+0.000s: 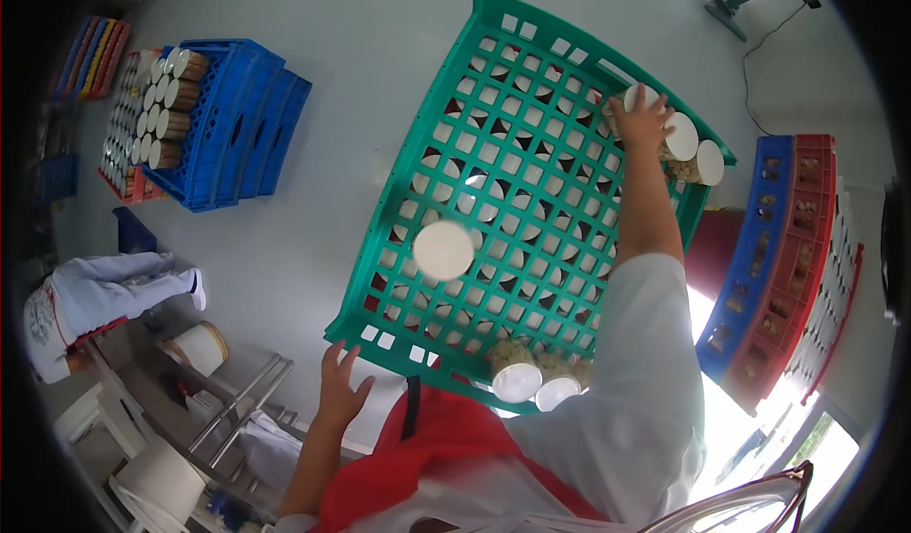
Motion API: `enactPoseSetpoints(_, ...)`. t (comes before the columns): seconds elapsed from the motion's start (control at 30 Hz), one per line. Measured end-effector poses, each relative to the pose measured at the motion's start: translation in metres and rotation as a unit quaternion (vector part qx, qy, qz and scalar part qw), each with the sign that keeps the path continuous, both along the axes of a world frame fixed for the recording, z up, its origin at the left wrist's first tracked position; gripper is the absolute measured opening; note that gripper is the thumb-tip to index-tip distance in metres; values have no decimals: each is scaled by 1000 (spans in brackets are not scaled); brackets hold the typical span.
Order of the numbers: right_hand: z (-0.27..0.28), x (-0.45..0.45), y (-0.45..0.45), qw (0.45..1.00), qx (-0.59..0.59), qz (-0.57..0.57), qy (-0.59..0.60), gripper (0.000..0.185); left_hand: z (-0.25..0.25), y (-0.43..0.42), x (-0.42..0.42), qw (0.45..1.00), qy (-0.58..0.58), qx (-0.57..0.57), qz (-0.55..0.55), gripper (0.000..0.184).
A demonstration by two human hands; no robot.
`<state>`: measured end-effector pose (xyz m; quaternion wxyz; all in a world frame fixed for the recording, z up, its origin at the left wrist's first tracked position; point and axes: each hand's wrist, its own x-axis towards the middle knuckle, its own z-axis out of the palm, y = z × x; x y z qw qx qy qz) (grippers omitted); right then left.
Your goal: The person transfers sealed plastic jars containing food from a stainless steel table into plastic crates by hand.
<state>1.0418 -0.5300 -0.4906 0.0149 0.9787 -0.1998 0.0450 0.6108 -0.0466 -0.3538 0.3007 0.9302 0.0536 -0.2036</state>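
Observation:
My right hand [642,120] is closed over the white lid of a jar at the far right corner of the green crate [394,201]. Two more white-lidded jars [682,137] stand beside it along the crate's right edge. At the near edge, more jars [517,381] with pale contents lean inside the crate. A round white lid [443,250] shows blurred over the left part of the crate. My left hand [342,386] is empty with fingers spread, just off the crate's near left corner. Through the crate's grid, white lids are visible below.
Blue crates [232,125] holding jars stand at the upper left. Stacked blue and red crates [783,267] are at the right. A person [104,296] in light clothing is at the left, near a metal rail [242,410] and a white stool [159,481].

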Motion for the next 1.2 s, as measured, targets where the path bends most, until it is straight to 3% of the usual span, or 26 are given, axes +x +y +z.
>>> enactPoseSetpoints(0.1, -13, -14, 5, 1000, 8, 5, -4, 74, -23, -28, 27, 996, -58, -22, -62, 70)
enactPoseSetpoints(0.17, -15, -42, 26, 997, -2, 83, 6, 73, -37, -48, 55, 987, -96, 13, -132, 88)
enactPoseSetpoints(0.3, -16, -135, 73, 966, 73, 248, 19, 76, -71, -69, 100, 988, -55, 57, -135, 96)
enactPoseSetpoints(0.4, 1, -205, 111, 914, 93, 379, 106, 75, -96, -70, 114, 992, -42, -3, -121, 95)
enactPoseSetpoints(0.47, 19, -241, 136, 880, 159, 415, 168, 74, -95, -73, 118, 990, -46, -49, -124, 94)
enactPoseSetpoints(0.53, 23, -265, 154, 826, 289, 458, 158, 73, -91, -73, 116, 990, -48, -40, -127, 92)
enactPoseSetpoints(0.63, 35, -282, 176, 716, 509, 413, 239, 74, -97, -50, 102, 993, -49, -45, -99, 98)
enactPoseSetpoints(0.73, 38, -279, 195, 673, 591, 349, 275, 78, -92, -21, 86, 994, -26, -83, -62, 103)
enactPoseSetpoints(0.77, 18, -281, 201, 672, 609, 329, 263, 87, -90, -18, 77, 995, -3, -57, -87, 106)
enactPoseSetpoints(0.87, -8, -280, 214, 740, 514, 347, 261, 93, -103, -21, 70, 992, -11, 21, -124, 106)
enactPoseSetpoints(0.9, -47, -282, 214, 737, 524, 337, 261, 94, -109, -21, 69, 996, -23, -8, -81, 105)
enactPoseSetpoints(1.0, -44, -281, 216, 664, 672, 150, 292, 94, -123, -15, 70, 995, -68, -74, 17, 102)
enactPoseSetpoints(1.03, -28, -278, 215, 674, 663, 187, 268, 89, -117, -2, 70, 993, -46, -108, 19, 102)
enactPoseSetpoints(1.07, -10, -280, 215, 595, 738, 151, 279, 87, -107, 7, 62, 964, 2, -252, 86, 105)
enactPoseSetpoints(1.13, 27, -275, 228, 415, 862, 78, 280, 84, -72, 25, 55, 832, 74, -511, 204, 112)
enactPoseSetpoints(1.17, 38, -277, 235, 287, 900, 69, 321, 88, -36, 31, 46, 780, 82, -564, 259, 115)
enactPoseSetpoints(1.2, 61, -283, 248, 235, 909, 49, 341, 90, -27, 34, 33, 705, 71, -652, 272, 113)
